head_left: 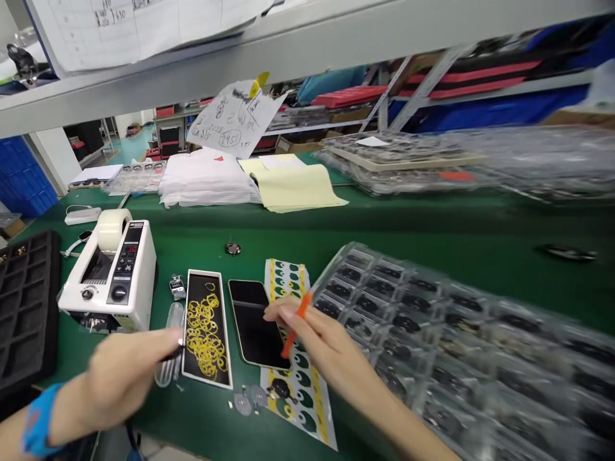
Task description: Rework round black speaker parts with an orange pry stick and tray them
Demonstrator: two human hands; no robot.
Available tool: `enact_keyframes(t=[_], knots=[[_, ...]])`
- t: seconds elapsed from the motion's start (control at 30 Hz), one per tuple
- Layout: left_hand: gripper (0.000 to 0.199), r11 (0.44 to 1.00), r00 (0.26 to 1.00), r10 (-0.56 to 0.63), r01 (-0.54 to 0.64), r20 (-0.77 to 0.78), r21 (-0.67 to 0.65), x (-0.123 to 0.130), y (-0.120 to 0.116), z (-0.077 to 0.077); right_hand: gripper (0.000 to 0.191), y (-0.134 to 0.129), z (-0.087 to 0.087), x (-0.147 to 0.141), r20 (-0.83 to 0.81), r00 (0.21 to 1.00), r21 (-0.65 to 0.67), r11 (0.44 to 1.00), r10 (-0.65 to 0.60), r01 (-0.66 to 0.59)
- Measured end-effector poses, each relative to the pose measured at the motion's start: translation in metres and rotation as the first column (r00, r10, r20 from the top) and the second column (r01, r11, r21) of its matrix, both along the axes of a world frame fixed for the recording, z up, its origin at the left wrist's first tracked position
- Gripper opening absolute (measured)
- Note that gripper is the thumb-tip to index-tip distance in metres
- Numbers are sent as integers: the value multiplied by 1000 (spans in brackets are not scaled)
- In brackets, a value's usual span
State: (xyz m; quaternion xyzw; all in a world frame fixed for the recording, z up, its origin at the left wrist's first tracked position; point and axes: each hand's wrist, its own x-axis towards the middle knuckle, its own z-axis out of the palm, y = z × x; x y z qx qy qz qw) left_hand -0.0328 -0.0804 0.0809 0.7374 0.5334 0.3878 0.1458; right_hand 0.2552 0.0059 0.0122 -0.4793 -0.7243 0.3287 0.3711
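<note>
My left hand [127, 371], slightly blurred, is closed on a small dark tool [173, 352] at the left edge of a white-rimmed box [227, 358] of yellow rings [206, 336]. An orange tool [289, 342] is in my right hand [317, 330], whose fingers are above the right side of a black phone [254, 320]. Beneath and beside that hand lies a sticker sheet [317, 410] with green and yellow shapes. A small round black part [280, 388] rests on the sheet, and clear round pieces [243, 404] lie just left of it.
A white tape dispenser [132, 275] stands left, beside a black compartment tray [48, 333]. A clear tray [353, 250] of dark parts fills the right. Papers [206, 182] and stacked trays [403, 157] lie behind, under a grey shelf beam [336, 38].
</note>
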Motion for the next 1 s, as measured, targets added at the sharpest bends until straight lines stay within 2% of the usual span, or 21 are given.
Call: enact_keyframes(t=[0.03, 0.07, 0.13, 0.2, 0.27, 0.33, 0.4, 0.47, 0.63, 0.77, 1.0], knots=[[28, 988, 984, -140, 146, 108, -48, 21, 5, -13, 53, -1, 1, -2, -43, 999, -2, 1000, -7, 7], [29, 971, 952, -174, 208, 253, -118, 37, 13, -25, 55, -3, 2, -4, -82, 996, 4, 1000, -15, 15], [29, 917, 854, -42, 239, 518, -319, 55, 36, -44, 55, -8, 1, -9, -145, 989, 20, 1000, 21, -18], [38, 841, 728, 95, 306, 679, -446, 61, 57, -56, 49, -15, -1, -14, -225, 971, 72, 995, 86, -71], [45, 800, 609, 199, 352, 768, -485, 61, 67, -60, 38, -21, 0, -17, -304, 941, 188, 978, 149, -94], [43, 799, 512, 263, 360, 818, -482, 60, 68, -59, 27, -25, 2, -18, -360, 916, 321, 945, 178, -57], [41, 802, 453, 290, 366, 843, -473, 59, 64, -56, 20, -27, 5, -17, -385, 906, 376, 927, 174, -19], [40, 797, 436, 282, 389, 855, -461, 59, 58, -55, 18, -29, 7, -15, -386, 907, 351, 936, 168, -24], [37, 771, 457, 162, 495, 875, -401, 60, 48, -57, 20, -33, 4, -20, -333, 912, 269, 951, 240, -152], [35, 737, 454, 86, 570, 887, -363, 59, 45, -58, 21, -34, -1, -23, -354, 902, 225, 959, 245, -172], [33, 708, 473, 84, 591, 877, -386, 59, 43, -55, 22, -28, -3, -20, -406, 857, 179, 947, 318, -267]])
